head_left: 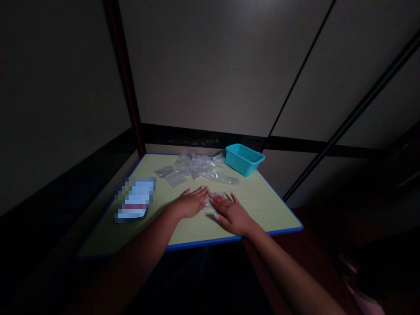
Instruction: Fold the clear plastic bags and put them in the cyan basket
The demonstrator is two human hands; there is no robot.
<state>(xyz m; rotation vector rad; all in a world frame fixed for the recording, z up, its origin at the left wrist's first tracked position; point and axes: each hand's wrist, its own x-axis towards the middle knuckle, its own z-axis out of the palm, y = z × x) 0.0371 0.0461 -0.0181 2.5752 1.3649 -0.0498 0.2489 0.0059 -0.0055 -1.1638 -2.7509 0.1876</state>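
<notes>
A small clear plastic bag [210,207] lies flat on the pale yellow table [259,205] near its front edge. My left hand [193,202] rests palm down at the bag's left side, fingers stretched out. From the right, my right hand [231,213] lies over the bag's other side with its fingers spread. Both palms face down, and the hands hide part of the bag. Beyond them is a loose pile of clear plastic bags [197,166], some crumpled and some flat.
A turquoise plastic basket [243,162] stands at the table's back right corner. At the left edge lies a pixelated, bright phone-like object [138,197]. Panelled walls rise behind and left of the table, whose rim is blue.
</notes>
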